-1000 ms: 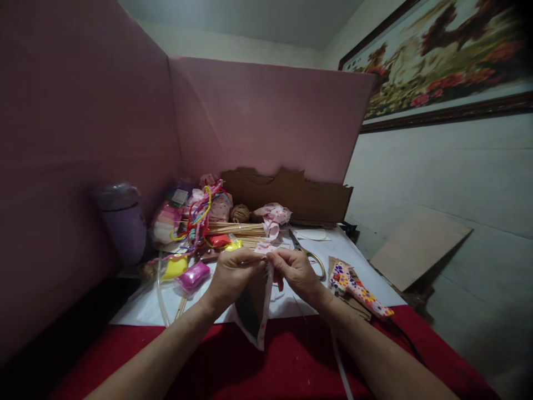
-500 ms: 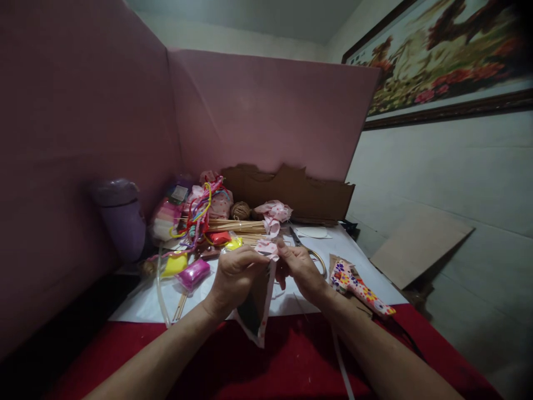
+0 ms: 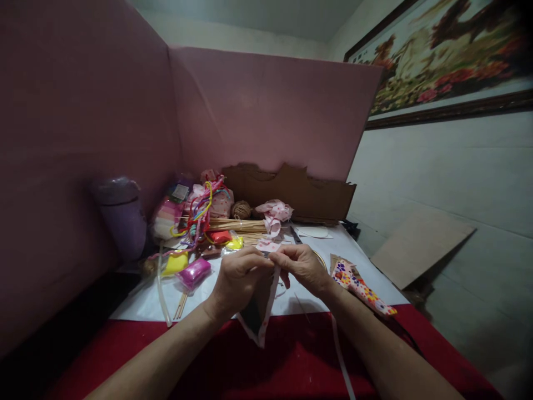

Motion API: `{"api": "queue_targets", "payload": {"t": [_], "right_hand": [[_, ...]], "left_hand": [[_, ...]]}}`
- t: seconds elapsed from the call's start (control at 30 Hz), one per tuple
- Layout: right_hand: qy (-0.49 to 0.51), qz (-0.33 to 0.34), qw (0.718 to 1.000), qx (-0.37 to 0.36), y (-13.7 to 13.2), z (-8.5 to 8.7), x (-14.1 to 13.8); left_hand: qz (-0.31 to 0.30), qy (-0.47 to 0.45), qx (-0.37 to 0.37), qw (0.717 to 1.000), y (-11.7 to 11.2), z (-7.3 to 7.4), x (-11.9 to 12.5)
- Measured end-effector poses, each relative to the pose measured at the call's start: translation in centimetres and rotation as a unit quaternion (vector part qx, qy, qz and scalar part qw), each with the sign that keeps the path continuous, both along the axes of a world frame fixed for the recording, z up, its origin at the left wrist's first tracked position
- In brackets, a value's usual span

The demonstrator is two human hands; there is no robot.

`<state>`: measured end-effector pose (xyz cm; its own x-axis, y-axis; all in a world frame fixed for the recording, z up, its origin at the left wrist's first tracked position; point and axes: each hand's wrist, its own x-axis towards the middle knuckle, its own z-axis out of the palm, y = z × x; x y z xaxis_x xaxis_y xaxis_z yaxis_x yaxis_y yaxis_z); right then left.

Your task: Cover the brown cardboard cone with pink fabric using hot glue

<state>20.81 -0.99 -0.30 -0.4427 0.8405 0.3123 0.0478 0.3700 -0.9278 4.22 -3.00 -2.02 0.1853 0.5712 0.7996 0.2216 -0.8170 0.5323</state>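
Between both hands hangs a stiff dark panel (image 3: 252, 314) edged with white fabric dotted in pink, its lower corner pointing down over the red cloth. My left hand (image 3: 239, 278) is closed on its upper left part. With thumb and fingertips, my right hand (image 3: 302, 266) pinches the dotted fabric edge at the top right; the fingertips of the two hands nearly meet there. Scissors (image 3: 320, 258) lie on the white paper behind my right hand, partly hidden by it. A flower-patterned glue gun (image 3: 362, 289) rests to the right on a piece of cardboard.
Bundled wooden sticks (image 3: 237, 225), a ball of twine (image 3: 241, 210), crumpled dotted fabric (image 3: 275, 212) and colourful pipe cleaners (image 3: 204, 208) crowd the back. Packets of clay, one purple (image 3: 195, 274), one yellow (image 3: 175, 263), lie left. Torn cardboard (image 3: 291, 194) leans behind. A purple container (image 3: 122, 222) stands far left.
My right fingers have moved left and slightly down, closer to my left fingertips, and the fabric flap above the panel is now pinched down at the edge. My left hand stays about where it was.
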Motion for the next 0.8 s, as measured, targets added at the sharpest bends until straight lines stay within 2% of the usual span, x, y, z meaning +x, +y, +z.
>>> {"api": "queue_targets", "payload": {"t": [0.27,0.4,0.47,0.57,0.63,0.7,0.8], "right_hand": [[-0.004,0.016,1.000,0.003,0.5,-0.1,0.3],[-0.004,0.027,1.000,0.006,0.5,-0.2,0.4],[0.005,0.033,0.999,0.007,0.5,-0.3,0.4],[0.015,0.042,0.999,0.013,0.5,-0.4,0.4],[0.015,0.042,0.999,0.017,0.6,-0.4,0.4],[0.013,0.037,0.999,0.019,0.6,-0.4,0.4],[0.014,0.040,0.999,0.016,0.6,-0.4,0.5]], "left_hand": [[0.016,0.021,-0.017,1.000,-0.2,0.0,0.2],[0.083,0.001,-0.073,0.994,-0.4,0.0,0.4],[0.095,-0.021,-0.100,0.990,-0.6,0.0,0.4],[0.012,-0.058,-0.157,0.986,-0.5,0.2,0.3],[-0.050,-0.091,-0.216,0.971,-0.4,0.6,0.2],[-0.076,-0.135,-0.284,0.946,-0.1,1.0,-0.1],[-0.088,-0.200,-0.402,0.889,0.3,1.4,-0.6]]}}
